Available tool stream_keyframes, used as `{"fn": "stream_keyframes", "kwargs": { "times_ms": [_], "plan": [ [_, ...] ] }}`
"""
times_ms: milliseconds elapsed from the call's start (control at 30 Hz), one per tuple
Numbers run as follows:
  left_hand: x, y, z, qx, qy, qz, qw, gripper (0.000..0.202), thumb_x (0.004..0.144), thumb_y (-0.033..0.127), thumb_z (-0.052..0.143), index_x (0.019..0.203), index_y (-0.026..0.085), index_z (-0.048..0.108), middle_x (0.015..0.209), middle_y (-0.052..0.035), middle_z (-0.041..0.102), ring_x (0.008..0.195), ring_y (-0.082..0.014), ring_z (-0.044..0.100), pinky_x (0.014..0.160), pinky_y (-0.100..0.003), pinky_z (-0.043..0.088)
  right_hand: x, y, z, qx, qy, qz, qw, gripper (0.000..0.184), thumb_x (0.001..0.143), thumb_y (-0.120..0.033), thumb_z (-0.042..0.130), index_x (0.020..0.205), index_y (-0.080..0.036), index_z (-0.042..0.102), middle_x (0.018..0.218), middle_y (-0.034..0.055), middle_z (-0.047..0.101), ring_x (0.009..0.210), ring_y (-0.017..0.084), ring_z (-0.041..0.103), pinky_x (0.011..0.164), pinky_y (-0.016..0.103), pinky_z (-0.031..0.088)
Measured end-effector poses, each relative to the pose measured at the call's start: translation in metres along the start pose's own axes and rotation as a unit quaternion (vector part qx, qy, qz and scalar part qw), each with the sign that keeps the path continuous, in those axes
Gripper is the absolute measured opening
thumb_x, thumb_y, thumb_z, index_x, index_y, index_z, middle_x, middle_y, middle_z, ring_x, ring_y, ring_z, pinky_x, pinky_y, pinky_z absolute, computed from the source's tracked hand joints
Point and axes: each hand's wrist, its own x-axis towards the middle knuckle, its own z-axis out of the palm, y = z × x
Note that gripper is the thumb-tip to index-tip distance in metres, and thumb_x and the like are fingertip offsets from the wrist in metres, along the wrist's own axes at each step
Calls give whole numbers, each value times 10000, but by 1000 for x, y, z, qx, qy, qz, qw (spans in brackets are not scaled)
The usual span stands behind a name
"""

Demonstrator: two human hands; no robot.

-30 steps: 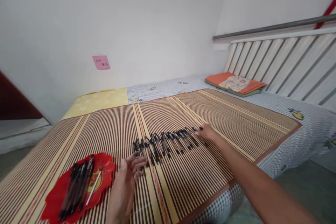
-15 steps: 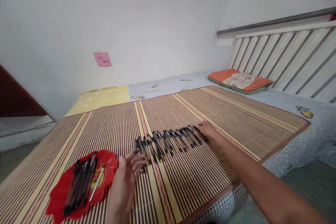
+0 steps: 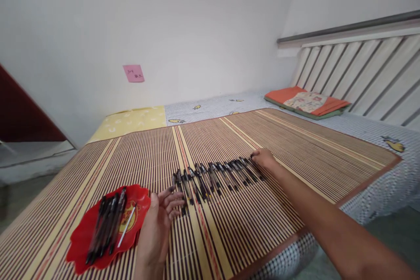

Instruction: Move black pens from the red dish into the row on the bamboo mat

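The two hands are well apart. The left hand (image 3: 160,216), nearer, is loosely curled with its palm unfilled, at the left end of a row of black pens (image 3: 215,177); whether its fingers touch the nearest pen cannot be told. The right hand (image 3: 263,158), farther off, has its fingertips bunched at the far tip of the row's rightmost pen; whether they grip it is unclear.

Near on the left, a red scalloped tray (image 3: 80,229) holds a bundle of dark pens (image 3: 106,223), with a thin white stick (image 3: 126,226) lying to their right. The row slants from near left to far right, its pens side by side on a striped mat (image 3: 249,223).

Beyond the mat lie a yellow cloth (image 3: 131,122) at far left, a checked sheet (image 3: 213,105), and a folded orange cloth (image 3: 285,94) at far right, by a white slatted headboard (image 3: 352,72). A pink note (image 3: 134,73) is on the wall (image 3: 203,30) at far left.
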Motion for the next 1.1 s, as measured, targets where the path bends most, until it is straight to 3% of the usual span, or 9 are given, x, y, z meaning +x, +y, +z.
{"fn": "stream_keyframes", "kwargs": {
  "times_ms": [200,500,667,767,867,933,1000,1067,1100],
  "plan": [
    [-1,1,0,-4,3,1,1000,586,819,655,635,1088,135,650,964,-135,770,799,-188,710,657,-253,556,-2,-3,0,-19,-18,-8,1000,153,780,-138,660,702,-145,791,708,102,748,711,203,682,609,265,394],
    [-2,3,2,-9,14,-5,1000,677,680,697,744,1047,137,641,924,-132,771,772,-192,703,630,-252,552,-14,-7,5,29,-13,-30,999,203,800,-142,601,748,-165,796,768,52,765,752,178,672,646,231,427],
    [-2,2,2,-10,10,-5,1000,637,714,680,728,1038,137,645,921,-130,769,787,-198,710,641,-258,552,-19,-9,-5,64,9,-14,998,185,757,-144,601,692,-162,773,736,67,752,793,221,685,708,272,467],
    [1,0,-1,-9,12,-11,1000,571,734,639,738,1001,142,647,919,-120,769,755,-187,712,630,-253,549,-31,-25,-19,94,35,-10,995,221,807,-158,555,808,-124,774,839,124,761,861,252,687,786,319,485],
    [1,1,2,-5,13,-20,1000,450,794,533,736,993,139,646,917,-115,769,756,-185,722,627,-245,549,-76,-65,-33,142,48,-43,988,328,924,-247,460,1003,-91,739,968,157,753,915,241,685,819,323,504],
    [-4,1,14,-27,5,-51,998,406,868,497,666,1040,130,647,988,-146,767,877,-222,738,701,-281,576,-129,-102,-35,191,23,-98,976,372,978,-369,425,1088,-159,711,962,95,757,882,205,693,786,296,529],
    [-17,-3,31,-77,-34,-111,990,444,922,529,567,1080,124,654,1102,-185,745,1049,-274,713,833,-359,587,-192,-139,-28,288,1,-223,931,370,990,-383,439,1175,-164,673,1138,118,718,1064,226,651,943,357,511],
    [-37,-13,45,-116,-97,-173,973,510,930,587,503,1072,130,679,1139,-188,728,1126,-302,682,910,-418,569,-250,-165,-15,288,-31,-342,894,393,998,-394,442,1294,-207,620,1299,115,651,1215,252,577,1044,417,465],
    [-49,-21,47,-118,-114,-199,966,525,926,606,488,1069,144,693,1116,-175,731,1132,-307,678,923,-438,563,-274,-172,-7,276,-24,-361,890,445,979,-441,482,1342,-211,594,1331,122,633,1251,286,550,1063,462,451]
  ]
}}
